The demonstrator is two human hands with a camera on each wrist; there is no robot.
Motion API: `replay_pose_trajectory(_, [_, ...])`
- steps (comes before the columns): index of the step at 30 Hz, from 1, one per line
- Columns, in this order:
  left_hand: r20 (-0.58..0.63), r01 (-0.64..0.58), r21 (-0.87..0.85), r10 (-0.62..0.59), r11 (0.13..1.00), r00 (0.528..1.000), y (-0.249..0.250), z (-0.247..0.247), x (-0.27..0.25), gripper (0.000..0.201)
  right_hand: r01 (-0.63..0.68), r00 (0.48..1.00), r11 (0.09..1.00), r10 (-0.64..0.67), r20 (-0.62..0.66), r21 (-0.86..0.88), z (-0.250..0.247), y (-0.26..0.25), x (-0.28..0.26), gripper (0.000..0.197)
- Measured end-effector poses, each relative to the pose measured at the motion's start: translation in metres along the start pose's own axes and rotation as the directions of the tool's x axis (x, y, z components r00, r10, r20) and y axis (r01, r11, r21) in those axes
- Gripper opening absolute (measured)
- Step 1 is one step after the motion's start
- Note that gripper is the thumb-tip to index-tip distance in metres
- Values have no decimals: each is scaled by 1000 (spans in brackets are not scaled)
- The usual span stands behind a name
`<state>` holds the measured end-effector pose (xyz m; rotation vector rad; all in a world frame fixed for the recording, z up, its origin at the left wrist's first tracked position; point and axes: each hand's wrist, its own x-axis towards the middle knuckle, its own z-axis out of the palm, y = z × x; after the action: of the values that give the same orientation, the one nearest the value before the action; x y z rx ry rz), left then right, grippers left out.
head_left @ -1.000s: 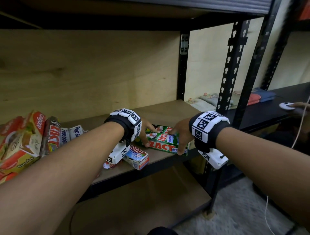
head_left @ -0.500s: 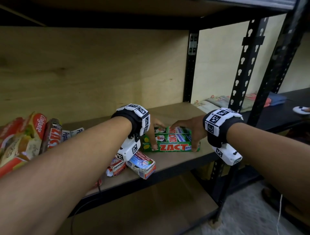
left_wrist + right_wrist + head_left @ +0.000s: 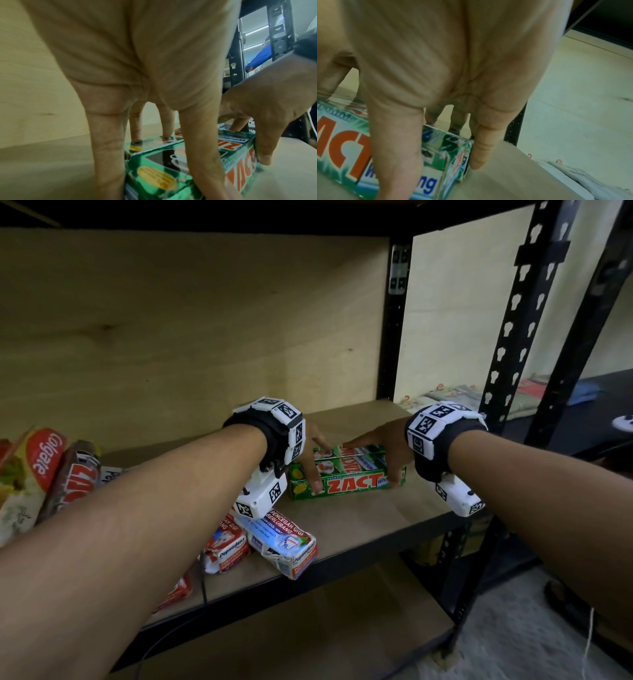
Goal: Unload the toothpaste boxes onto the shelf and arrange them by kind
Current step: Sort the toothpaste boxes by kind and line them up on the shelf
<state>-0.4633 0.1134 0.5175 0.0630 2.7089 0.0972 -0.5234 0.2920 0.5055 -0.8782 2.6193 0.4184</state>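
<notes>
My left hand [image 3: 313, 455] and right hand [image 3: 383, 451] pinch the green ZACT pack [image 3: 346, 475] at either end, lying flat on the shelf [image 3: 376, 518], long axis running left-right at frame centre.

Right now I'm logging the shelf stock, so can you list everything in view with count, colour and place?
Zact pack: one wrapped bundle, box count unclear, green with red lettering, mid-shelf between both hands.
Pepsodent packs: at least two, white, blue and red, at the front edge, one overhanging it.
Colgate box: one, red, far left, leaning.
Brown Zact box: one, dark brown, right of the Colgate box.
Shelf: one board, tan wood, on a black metal frame.
Folded cloths: several, pale and red, beyond the right post.
Left hand: fingers over the pack's left end, thumb on its front face.
Right hand: same grip on the pack's right end.
</notes>
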Motion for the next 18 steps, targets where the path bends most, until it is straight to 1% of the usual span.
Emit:
replay_pose_trajectory(2, [-8, 10, -1, -10, 1000, 1000, -1, 0, 2, 98, 10, 1000, 1000, -10, -16, 7, -2, 1, 5, 112])
replay_pose_trajectory(5, [-58, 21, -9, -22, 1000, 998, 1, 2, 4, 90, 26, 999, 999, -24, -44, 42, 0, 9, 20, 117])
replay_pose_trajectory(7, [-77, 23, -14, -24, 1000, 997, 1, 4, 5, 89, 23, 997, 1000, -23, -79, 3, 2, 15, 28, 124])
replay_pose_trajectory(8, [-76, 28, -27, -30, 999, 997, 2, 3, 5, 89, 36, 996, 999, -36, -87, 5, 0, 13, 24, 124])
replay_pose_trajectory(10, [-67, 41, -69, -46, 997, 997, 1, 4, 7, 91, 40, 999, 999, -40, -37, 12, -2, 8, 17, 114])
replay_pose_trajectory(12, [-73, 48, -90, -54, 995, 996, 1, 5, 8, 91, 22, 999, 1000, -22, -32, -8, -3, 5, 12, 107])
replay_pose_trajectory(16, [-80, 52, -136, -63, 989, 995, 1, 8, 11, 92, 20, 997, 1000, -20, -74, -11, 0, 0, 12, 109])
replay_pose_trajectory(17, [-86, 58, -127, -69, 990, 994, 1, 8, 11, 93, 4, 995, 1000, -6, -99, -23, 2, 0, 13, 108])
replay_pose_trajectory(18, [-98, 63, -103, -73, 993, 993, 1, 9, 9, 94, -10, 990, 1000, 6, -138, -26, 2, -1, 11, 103])
